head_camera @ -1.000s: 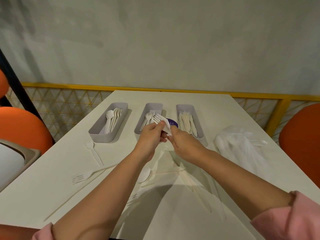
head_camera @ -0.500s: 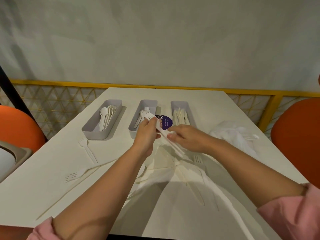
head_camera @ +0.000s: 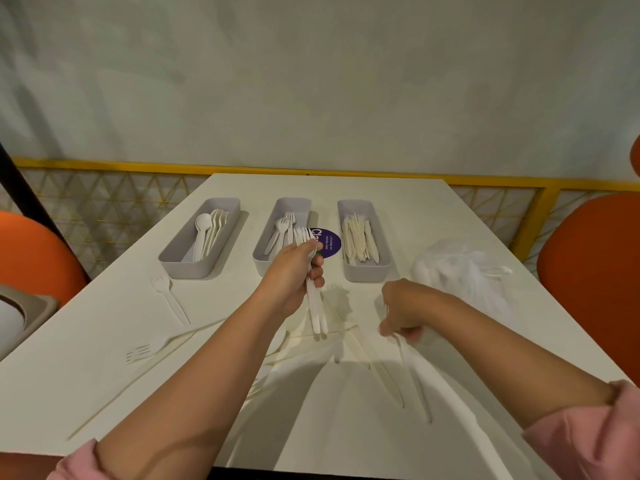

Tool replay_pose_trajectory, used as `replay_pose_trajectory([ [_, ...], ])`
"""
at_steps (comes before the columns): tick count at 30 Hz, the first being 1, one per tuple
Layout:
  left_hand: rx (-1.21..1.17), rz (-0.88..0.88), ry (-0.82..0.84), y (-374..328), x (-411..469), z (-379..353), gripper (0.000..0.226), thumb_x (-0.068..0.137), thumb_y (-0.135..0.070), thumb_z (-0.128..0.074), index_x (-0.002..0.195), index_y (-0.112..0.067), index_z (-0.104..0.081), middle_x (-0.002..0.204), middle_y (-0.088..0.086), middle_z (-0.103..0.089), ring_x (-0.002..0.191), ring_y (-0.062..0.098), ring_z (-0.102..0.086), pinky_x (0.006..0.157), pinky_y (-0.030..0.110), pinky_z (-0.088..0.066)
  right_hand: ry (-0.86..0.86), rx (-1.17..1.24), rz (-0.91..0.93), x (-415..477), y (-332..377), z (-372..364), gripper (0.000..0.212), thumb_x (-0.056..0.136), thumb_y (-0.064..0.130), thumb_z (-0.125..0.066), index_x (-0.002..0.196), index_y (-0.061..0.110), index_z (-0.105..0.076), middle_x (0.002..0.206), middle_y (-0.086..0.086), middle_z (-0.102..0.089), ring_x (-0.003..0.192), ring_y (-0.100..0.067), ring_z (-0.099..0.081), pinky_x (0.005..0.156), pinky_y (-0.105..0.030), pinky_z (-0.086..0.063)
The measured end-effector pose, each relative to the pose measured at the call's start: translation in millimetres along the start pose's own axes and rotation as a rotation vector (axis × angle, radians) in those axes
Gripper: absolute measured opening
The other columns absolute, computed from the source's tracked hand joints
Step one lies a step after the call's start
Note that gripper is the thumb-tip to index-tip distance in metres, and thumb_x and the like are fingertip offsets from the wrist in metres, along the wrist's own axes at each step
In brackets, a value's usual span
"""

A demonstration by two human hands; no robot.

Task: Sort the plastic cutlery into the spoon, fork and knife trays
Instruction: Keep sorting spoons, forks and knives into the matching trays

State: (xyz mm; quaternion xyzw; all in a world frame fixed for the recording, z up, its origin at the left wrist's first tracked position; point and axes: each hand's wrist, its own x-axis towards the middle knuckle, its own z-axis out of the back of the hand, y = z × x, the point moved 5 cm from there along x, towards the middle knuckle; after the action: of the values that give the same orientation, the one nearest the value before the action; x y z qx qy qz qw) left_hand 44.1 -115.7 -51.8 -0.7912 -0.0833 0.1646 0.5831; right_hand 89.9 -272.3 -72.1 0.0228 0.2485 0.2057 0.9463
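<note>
Held item: L hand (head_camera: pixel 294 275) grips a bunch of white forks (head_camera: pixel 317 313) at mid-handle. Tines point up and away, and the handles hang down toward the table (head_camera: pixel 415 209). The bunch sits over the near right corner of the fork tray (head_camera: pixel 263 265).

Trays: three grey trays stand in a row at far-centre, side by side w/ gaps between.
- Spoon tray (head_camera: pixel 180 268), left: spoons inside, bowls toward the far end.
- Fork tray, mid: several forks inside.
- Knife tray (head_camera: pixel 367 273), right: knives inside.

A round purple sticker (head_camera: pixel 329 242) lies between the fork and knife trays, partly hidden by the held tines.

R hand (head_camera: pixel 405 310): low over the unsorted pile (head_camera: pixel 346 341) at near-centre, fingers curled down at a white piece. The view is blurred, so I cannot tell whether it grasps anything.

Loose items: one fork (head_camera: pixel 169 296) lies just in front of the spoon tray, and a second fork (head_camera: pixel 143 351) lies nearer the person. Thin sticks (head_camera: pixel 138 386) run diagonally past the second fork.

Surroundings: a clear bag (head_camera: pixel 464 271) w/ white cutlery inside sits right of the knife tray. Orange chairs (head_camera: pixel 595 271) stand on both sides. Pink sleeves (head_camera: pixel 588 438) are pushed up both forearms.
</note>
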Motion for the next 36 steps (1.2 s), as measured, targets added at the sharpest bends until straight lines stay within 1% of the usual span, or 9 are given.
replay_pose_trajectory([
  [3, -0.003, 0.007, 0.009, 1, -1, 4, 0.015, 0.098, -0.013, -0.038, 0.090, -0.009, -0.050, 0.064, 0.002, -0.041, 0.045, 0.009, -0.033, 0.046, 0.022, -0.030, 0.003, -0.067, 0.001, 3, 4, -2, 0.025, 0.088, 0.002, -0.052, 0.066, 0.010, -0.041, 0.039, -0.002, -0.050, 0.035, -0.012, -0.048, 0.034, -0.017, -0.038],
  [6, -0.018, 0.022, 0.015, 2, -1, 8, 0.020, 0.100, -0.017, -0.035, 0.090, -0.009, -0.051, 0.063, 0.001, -0.042, 0.047, 0.010, -0.033, 0.048, 0.022, -0.030, -0.033, -0.071, 0.043, 1, 11, 7, 0.013, 0.089, -0.004, -0.046, 0.095, 0.003, -0.056, 0.072, -0.007, -0.052, 0.050, -0.016, -0.048, 0.046, -0.021, -0.042],
  [8, -0.038, 0.044, 0.019, 3, -2, 11, 0.024, 0.101, -0.020, -0.033, 0.090, -0.009, -0.051, 0.062, 0.001, -0.044, 0.047, 0.009, -0.035, 0.048, 0.021, -0.031, -0.092, 0.031, 0.098, -2, 17, 21, 0.032, 0.090, -0.004, -0.043, 0.120, 0.004, -0.052, 0.095, -0.011, -0.053, 0.055, -0.017, -0.051, 0.051, -0.023, -0.045],
  [11, -0.066, 0.072, 0.025, 5, -3, 14, 0.027, 0.102, -0.023, -0.031, 0.091, -0.009, -0.051, 0.061, 0.001, -0.047, 0.047, 0.010, -0.037, 0.046, 0.020, -0.033, -0.285, 0.296, 0.237, -13, 31, 51, 0.041, 0.093, -0.001, -0.043, 0.131, 0.014, -0.046, 0.113, -0.011, -0.053, 0.064, -0.021, -0.058, 0.057, -0.025, -0.051],
  [15, -0.066, 0.082, 0.058, 3, -5, 15, 0.030, 0.102, -0.026, -0.031, 0.089, -0.009, -0.053, 0.058, 0.000, -0.051, 0.049, 0.011, -0.040, 0.047, 0.021, -0.035, -0.335, 0.757, 0.435, -23, 60, 73, 0.039, 0.093, -0.001, -0.047, 0.129, 0.012, -0.046, 0.087, -0.007, -0.054, 0.072, -0.018, -0.059, 0.063, -0.023, -0.053],
  [19, -0.046, 0.063, 0.120, -3, -11, 14, 0.036, 0.102, -0.029, -0.032, 0.092, -0.011, -0.061, 0.062, 0.001, -0.058, 0.056, 0.012, -0.050, 0.053, 0.022, -0.042, -0.333, 0.904, 0.484, -19, 88, 73, 0.037, 0.092, -0.001, -0.050, 0.126, 0.013, -0.047, 0.070, 0.000, -0.053, 0.064, -0.009, -0.054, 0.051, -0.013, -0.046],
  [26, -0.148, 0.081, 0.136, -14, -16, 32, 0.057, 0.102, -0.041, -0.021, 0.082, -0.005, -0.060, 0.057, 0.005, -0.056, 0.045, 0.014, -0.053, 0.048, 0.024, -0.048, -0.319, 1.012, 0.518, -3, 120, 62, 0.034, 0.092, 0.004, -0.053, 0.125, 0.011, -0.049, 0.080, -0.004, -0.052, 0.067, -0.012, -0.054, 0.065, -0.023, -0.046],
  [31, -0.180, 0.073, 0.064, -18, -15, 50, 0.049, 0.101, -0.042, -0.024, 0.099, -0.007, -0.058, 0.055, 0.004, -0.046, 0.035, 0.012, -0.042, 0.038, 0.019, -0.040, -0.327, 0.994, 0.522, 1, 139, 49, 0.038, 0.090, 0.007, -0.058, 0.126, 0.013, -0.047, 0.080, 0.004, -0.045, 0.059, -0.008, -0.050, 0.061, -0.017, -0.044],
  [36, -0.106, 0.082, 0.033, -18, -18, 73, 0.034, 0.101, -0.035, -0.032, 0.093, -0.011, -0.055, 0.053, -0.001, -0.045, 0.036, 0.008, -0.037, 0.037, 0.017, -0.035, -0.312, 0.905, 0.525, 4, 151, 40, 0.036, 0.098, 0.022, -0.044, 0.134, 0.021, -0.041, 0.109, 0.001, -0.046, 0.086, -0.009, -0.052, 0.076, -0.023, -0.039],
])
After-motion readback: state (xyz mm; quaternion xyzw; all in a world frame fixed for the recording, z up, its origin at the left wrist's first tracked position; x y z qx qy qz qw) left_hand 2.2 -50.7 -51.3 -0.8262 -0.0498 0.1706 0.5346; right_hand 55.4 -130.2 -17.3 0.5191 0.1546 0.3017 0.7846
